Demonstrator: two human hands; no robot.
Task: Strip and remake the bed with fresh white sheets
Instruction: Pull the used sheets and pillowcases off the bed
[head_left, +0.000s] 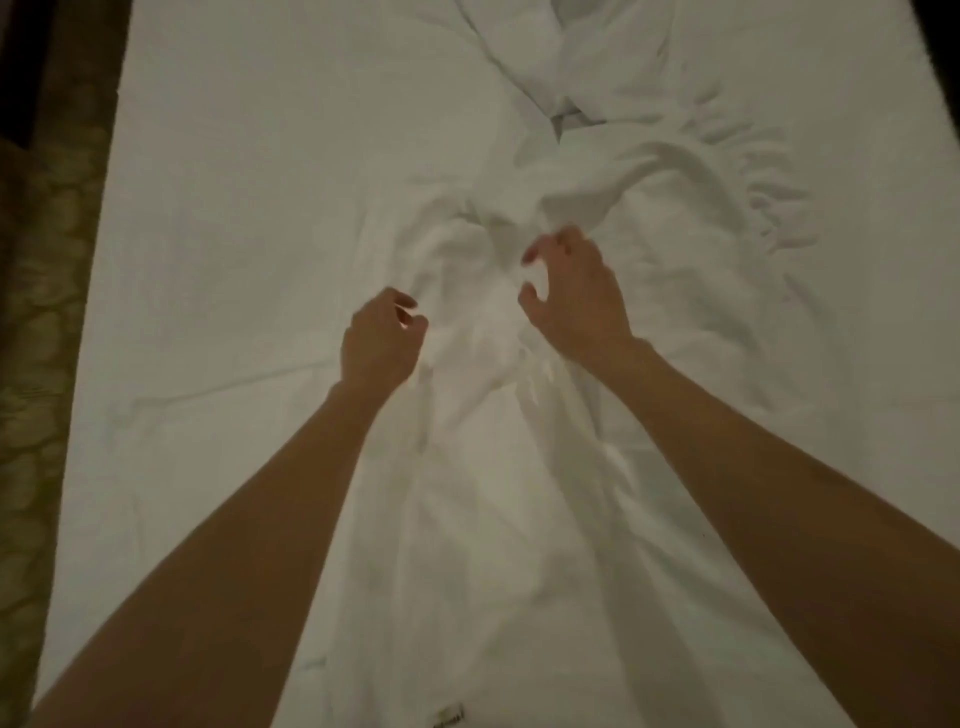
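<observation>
Left hand (382, 340): the fingers are curled inward, with the thumb set against the fingertips. A fold of the white sheet (467, 467) appears to be pinched at its left side, though the exact contact is blurred.

Right hand (574, 291): the fingers are bent into a claw and spread apart from the thumb, leaving a gap. The upper fingertips are seen touching the bunched fabric; whether any cloth is actually gripped cannot be told.

Forearms: both are bare and are extended forward from the lower corners of the view, converging toward the centre of the bed.

White sheet: it is gathered into a rumpled ridge between and beyond the two hands, running down the middle of the mattress (208, 208) toward the viewer. A small label (448, 717) is seen at its near edge.

Further bedding (582, 57): a crumpled white heap is lying at the far end, above the hands.

Patterned carpet (41, 312): it is visible along the left side of the bed.
</observation>
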